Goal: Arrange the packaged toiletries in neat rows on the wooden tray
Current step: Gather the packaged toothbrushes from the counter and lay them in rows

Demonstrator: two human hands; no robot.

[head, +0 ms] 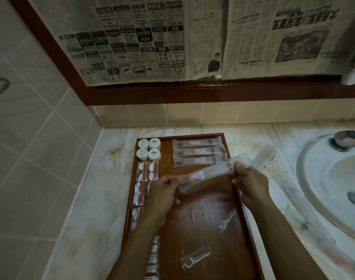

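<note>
A wooden tray (211,215) lies on the marble counter. Both hands hold one long packaged toothbrush kit (209,172) slanted above the tray: my left hand (162,190) pinches its lower left end, my right hand (246,176) grips its upper right end. Just behind it, three like toothbrush packets (199,152) lie in a row at the tray's back right. Round white containers (149,148) stand in a square at the back left. Cotton bud packets (147,171) run down the left side. Two floss pick packets (226,220) (194,257) lie loose near the front.
A white sink (334,178) with a metal tap (344,141) is set in the counter to the right. More clear packets (263,156) lie on the counter between tray and sink. Newspaper (172,37) covers the framed mirror behind. Tiled wall stands at the left.
</note>
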